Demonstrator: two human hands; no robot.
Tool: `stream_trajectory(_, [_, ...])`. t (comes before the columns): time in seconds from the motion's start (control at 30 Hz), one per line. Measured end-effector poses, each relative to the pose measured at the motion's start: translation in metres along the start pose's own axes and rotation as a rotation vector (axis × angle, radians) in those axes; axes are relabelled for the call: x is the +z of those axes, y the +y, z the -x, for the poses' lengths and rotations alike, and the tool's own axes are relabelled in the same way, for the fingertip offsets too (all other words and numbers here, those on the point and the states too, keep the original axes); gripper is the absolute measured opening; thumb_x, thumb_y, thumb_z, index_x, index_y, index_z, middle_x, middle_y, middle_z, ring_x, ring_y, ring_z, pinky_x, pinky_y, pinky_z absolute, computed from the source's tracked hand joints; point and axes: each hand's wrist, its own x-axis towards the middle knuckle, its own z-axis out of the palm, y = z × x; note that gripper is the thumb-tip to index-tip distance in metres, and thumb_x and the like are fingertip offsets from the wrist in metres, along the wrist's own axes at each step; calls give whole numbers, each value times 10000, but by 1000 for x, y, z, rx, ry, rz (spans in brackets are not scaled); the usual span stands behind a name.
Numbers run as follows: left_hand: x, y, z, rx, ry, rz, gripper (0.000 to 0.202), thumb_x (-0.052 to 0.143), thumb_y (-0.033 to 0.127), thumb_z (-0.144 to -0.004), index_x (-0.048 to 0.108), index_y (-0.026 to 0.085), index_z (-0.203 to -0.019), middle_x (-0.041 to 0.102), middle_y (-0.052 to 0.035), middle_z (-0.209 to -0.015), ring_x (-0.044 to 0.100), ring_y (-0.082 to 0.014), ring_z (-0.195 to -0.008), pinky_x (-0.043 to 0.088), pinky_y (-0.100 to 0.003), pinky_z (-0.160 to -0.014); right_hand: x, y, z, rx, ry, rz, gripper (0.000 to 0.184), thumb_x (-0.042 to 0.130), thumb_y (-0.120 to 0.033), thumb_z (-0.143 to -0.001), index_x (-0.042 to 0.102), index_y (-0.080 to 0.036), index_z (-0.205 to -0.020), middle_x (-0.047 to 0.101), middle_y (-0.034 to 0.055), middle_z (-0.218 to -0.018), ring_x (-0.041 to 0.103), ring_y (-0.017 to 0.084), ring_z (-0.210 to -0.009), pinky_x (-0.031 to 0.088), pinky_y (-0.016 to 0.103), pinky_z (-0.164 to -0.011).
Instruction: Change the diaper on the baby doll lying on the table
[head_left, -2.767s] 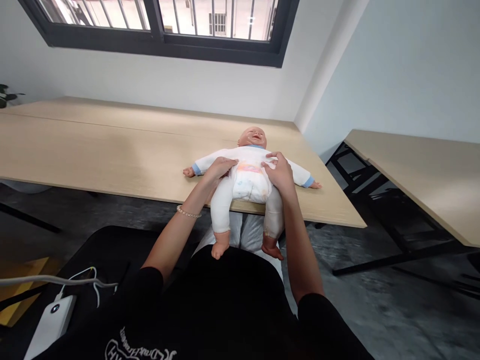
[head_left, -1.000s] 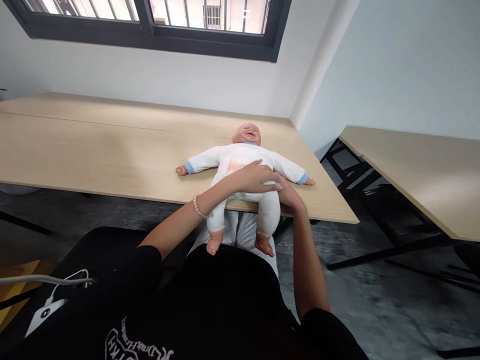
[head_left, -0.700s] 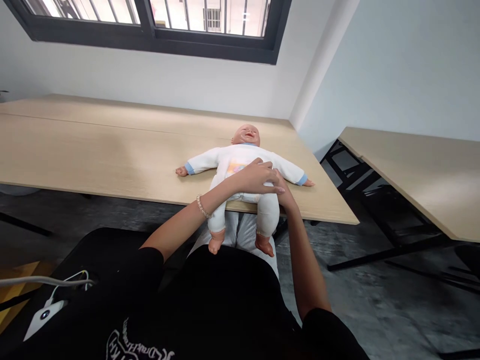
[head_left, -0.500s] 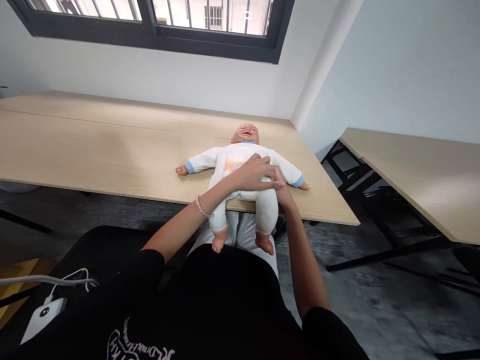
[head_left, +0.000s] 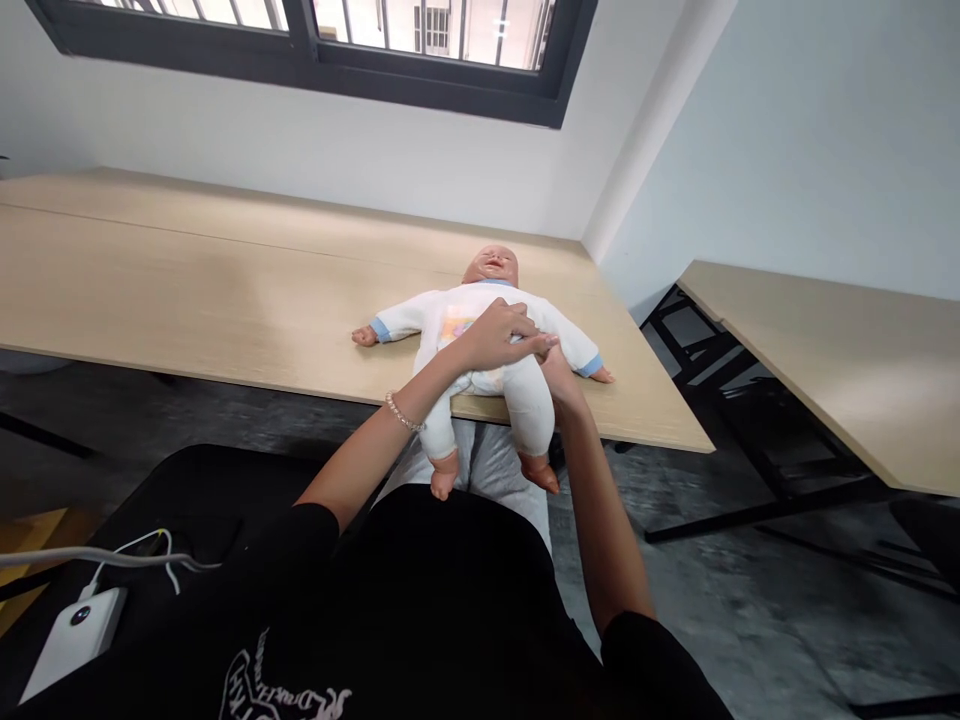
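While the baby doll (head_left: 457,322) lay face-up at the near edge of the long wooden table (head_left: 225,290), legs hanging over toward you, your left hand (head_left: 501,335) reached across its waist, fingers (head_left: 525,333) curled tight on the white suit at the hip on the right. Your right hand (head_left: 555,372) touched the doll's leg beside that hip, but its fingers were tucked under the left hand, so I could not tell how closed they were. A white power bank (head_left: 71,640) lay near left, and a second table (head_left: 825,340) stood well apart on the right.
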Motion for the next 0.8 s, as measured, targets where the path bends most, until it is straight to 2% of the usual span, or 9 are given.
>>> stream_trajectory(0.17, [-4, -8, 0, -21, 54, 48, 594, 424, 569, -999, 522, 198, -545, 502, -6, -553, 452, -181, -691, 351, -338, -767, 10, -14, 3, 136, -35, -128, 423, 710, -561, -754, 560, -215, -947, 702, 90, -903, 660, 261, -966, 578, 404, -824])
stream_trajectory(0.33, [-7, -8, 0, -44, 51, 66, 591, 425, 558, -990, 395, 199, -522, 454, -4, -552, 444, -183, -701, 361, -348, -773, 6, -16, 5, 222, -111, -190, 456, 758, -569, -699, 597, -200, -914, 691, 70, -785, 682, 258, -821, 573, 387, -717])
stream_trajectory(0.43, [-7, -7, 0, -47, 47, 73, 575, 436, 544, -985, 356, 202, -529, 425, 1, -551, 436, -183, -701, 360, -350, -769, 1, -14, 4, 242, -145, -276, 462, 796, -502, -663, 596, -204, -954, 716, 71, -815, 703, 271, -855, 585, 389, -723])
stream_trajectory(0.6, [-7, -8, 0, -30, 37, 103, 577, 429, 547, -989, 318, 202, -540, 391, 8, -541, 399, -174, -666, 344, -350, -739, -3, -8, 0, 228, -121, -309, 491, 802, -422, -644, 576, -212, -1025, 743, 58, -891, 724, 280, -884, 613, 424, -759])
stream_trajectory(0.8, [-8, -8, 0, -82, 44, 109, 603, 420, 613, -965, 338, 201, -533, 350, 2, -558, 426, -181, -692, 355, -348, -761, -9, -5, -2, 219, -137, -392, 498, 768, -286, -638, 583, -191, -1090, 746, 50, -975, 726, 223, -906, 603, 372, -873])
